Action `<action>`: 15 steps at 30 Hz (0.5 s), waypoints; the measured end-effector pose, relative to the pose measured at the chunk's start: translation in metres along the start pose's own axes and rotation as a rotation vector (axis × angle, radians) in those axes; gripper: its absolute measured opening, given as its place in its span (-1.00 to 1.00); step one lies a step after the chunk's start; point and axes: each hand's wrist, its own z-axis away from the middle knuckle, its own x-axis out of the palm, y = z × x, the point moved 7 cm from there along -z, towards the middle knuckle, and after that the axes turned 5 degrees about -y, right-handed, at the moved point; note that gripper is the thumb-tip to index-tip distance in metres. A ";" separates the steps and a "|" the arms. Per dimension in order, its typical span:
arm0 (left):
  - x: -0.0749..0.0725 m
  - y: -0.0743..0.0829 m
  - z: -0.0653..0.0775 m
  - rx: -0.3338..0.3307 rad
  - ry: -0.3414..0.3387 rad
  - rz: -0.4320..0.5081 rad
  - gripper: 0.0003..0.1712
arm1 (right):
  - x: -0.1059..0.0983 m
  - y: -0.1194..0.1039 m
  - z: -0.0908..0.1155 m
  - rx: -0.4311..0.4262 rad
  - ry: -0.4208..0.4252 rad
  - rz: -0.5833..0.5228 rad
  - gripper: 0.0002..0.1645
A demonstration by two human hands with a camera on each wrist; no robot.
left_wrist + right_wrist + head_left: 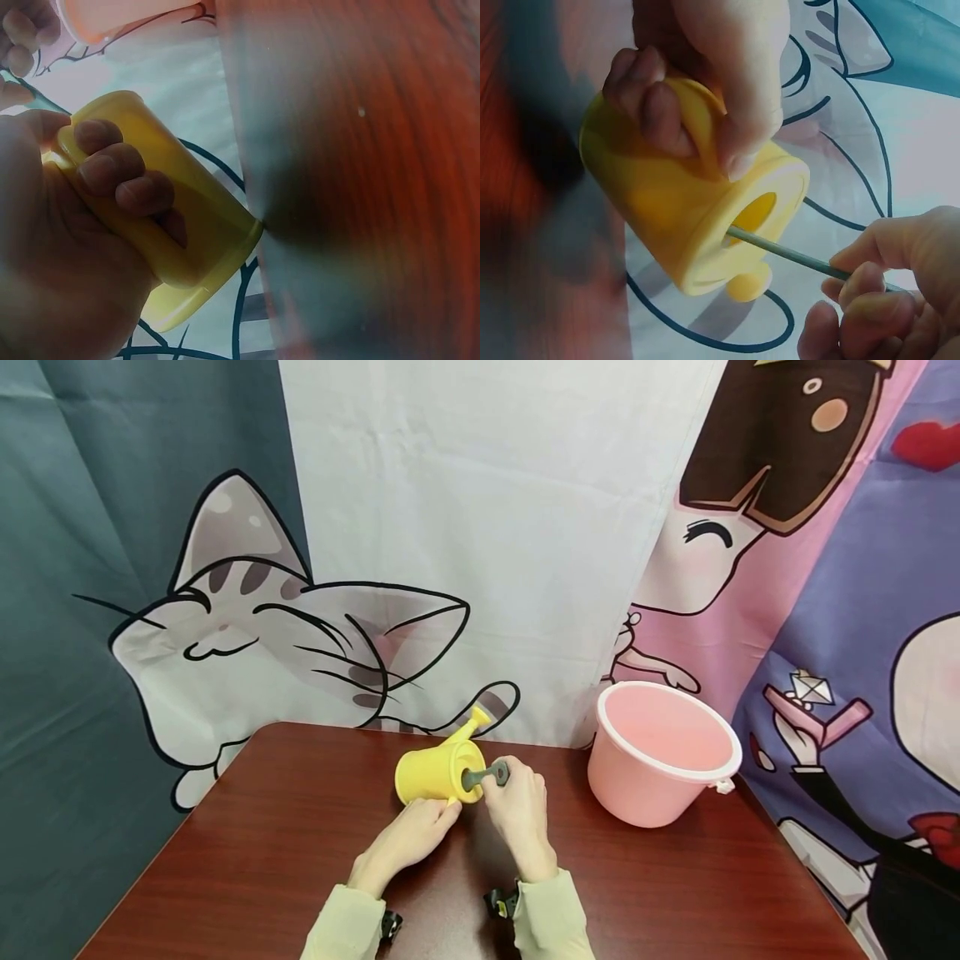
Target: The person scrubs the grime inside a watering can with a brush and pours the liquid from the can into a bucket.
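Note:
A yellow toy watering can (pixel 423 774) is tipped sideways over the table, its round opening facing right. My left hand (pixel 412 837) grips its handle, fingers curled round it in the left wrist view. My right hand (pixel 521 810) pinches a thin grey-green tool (pixel 795 256) with a holed handle end. The tool's far end goes inside the can's opening and is hidden, so its kind cannot be told. Upward from the can points the spout (pixel 468 727). Whether the can's lower edge touches the table is unclear.
A pink bucket (pixel 648 789) with a white rim stands at the right of the brown wooden table (pixel 247 860). Behind the table hangs a cloth backdrop (pixel 480 527) printted with a cartoon cat and figures.

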 end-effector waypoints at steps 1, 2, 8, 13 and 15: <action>0.000 0.000 0.000 0.000 0.000 0.001 -0.46 | 0.001 0.000 0.000 -0.011 -0.006 -0.009 -0.82; 0.000 0.000 0.000 -0.001 0.001 0.001 -0.46 | 0.002 0.001 -0.001 -0.021 -0.015 -0.020 -0.75; 0.000 -0.001 0.000 -0.004 -0.001 0.003 -0.45 | 0.008 0.007 -0.003 -0.102 -0.102 -0.032 -0.82; 0.001 -0.002 0.000 -0.019 -0.013 0.016 -0.45 | 0.014 0.010 -0.002 -0.188 -0.229 -0.016 -0.80; 0.001 -0.003 0.000 -0.023 -0.014 0.016 -0.45 | 0.015 0.010 -0.002 -0.227 -0.252 -0.001 -0.78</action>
